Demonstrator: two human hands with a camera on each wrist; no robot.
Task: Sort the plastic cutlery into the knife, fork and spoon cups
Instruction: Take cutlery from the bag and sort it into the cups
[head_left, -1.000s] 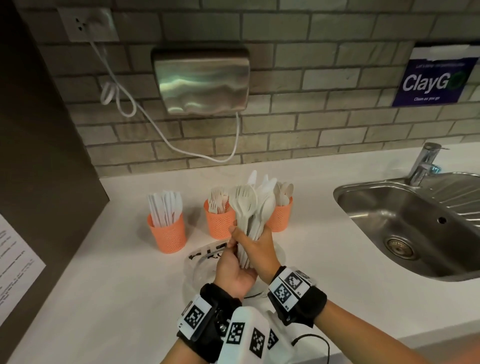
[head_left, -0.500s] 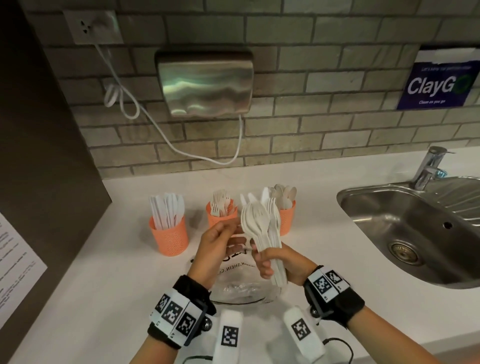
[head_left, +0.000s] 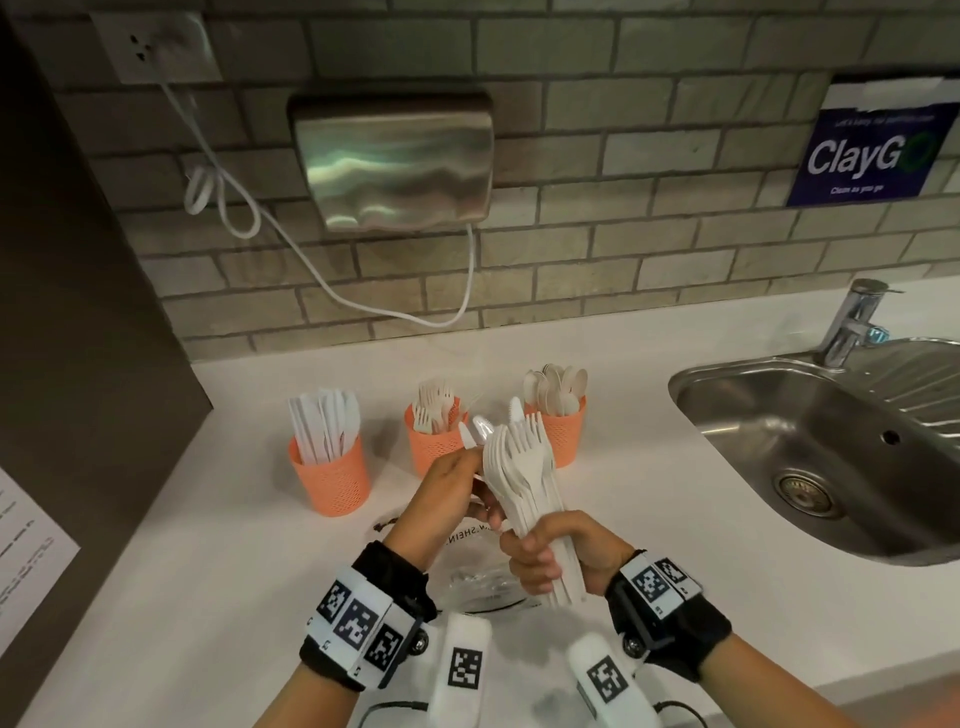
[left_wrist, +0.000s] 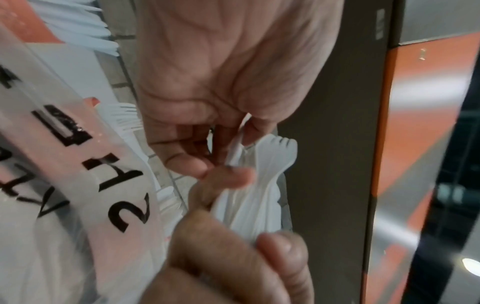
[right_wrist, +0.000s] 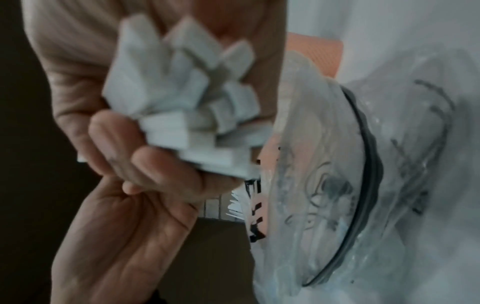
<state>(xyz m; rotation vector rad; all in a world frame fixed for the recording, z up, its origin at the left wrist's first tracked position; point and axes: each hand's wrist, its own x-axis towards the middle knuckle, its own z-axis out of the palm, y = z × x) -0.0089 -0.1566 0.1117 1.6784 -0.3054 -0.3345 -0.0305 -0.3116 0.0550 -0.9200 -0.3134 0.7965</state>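
The right hand (head_left: 563, 553) has its fingers curled tight round the handles of a bundle of white cutlery (head_left: 522, 467). Just left, the left hand (head_left: 452, 496) pinches pieces at the bundle's edge. Beyond the fingertips stand the knife cup (head_left: 332, 480), fork cup (head_left: 434, 447) and spoon cup (head_left: 563, 434).

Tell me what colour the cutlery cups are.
Orange, all three cups, clearest in the head view.

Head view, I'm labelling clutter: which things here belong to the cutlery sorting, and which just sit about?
Job: cutlery bundle gripped by the right hand; left hand picking at it; knife cup; fork cup; spoon cup; plastic bag.

Lying about: sink; tap; hand dryer; ClayGo sign.
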